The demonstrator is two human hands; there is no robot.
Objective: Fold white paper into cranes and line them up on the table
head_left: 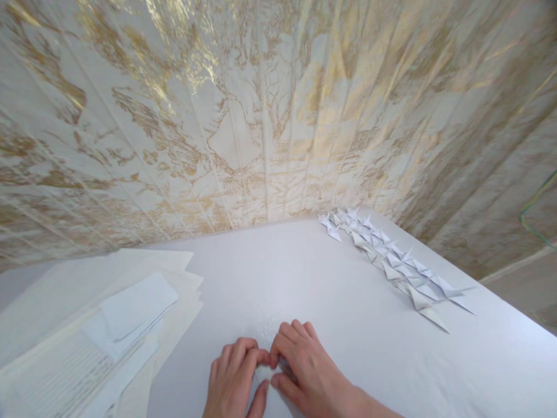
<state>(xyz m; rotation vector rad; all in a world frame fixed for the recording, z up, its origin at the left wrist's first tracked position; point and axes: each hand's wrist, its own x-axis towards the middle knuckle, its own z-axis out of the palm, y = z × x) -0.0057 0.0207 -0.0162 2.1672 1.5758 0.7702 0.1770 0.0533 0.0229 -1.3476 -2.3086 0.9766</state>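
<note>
at 6 o'clock our left hand (235, 378) and right hand (304, 367) meet fingertip to fingertip, curled narrow, pinching a small white folded paper piece (284, 368). it is mostly hidden, so we cannot tell its long axis. both hands touch it on the white bench (304, 278). a stack of white and cream paper sheets (108, 325) lies at 9 o'clock, and a row of folded white paper triangles (391, 261) at 2.
</note>
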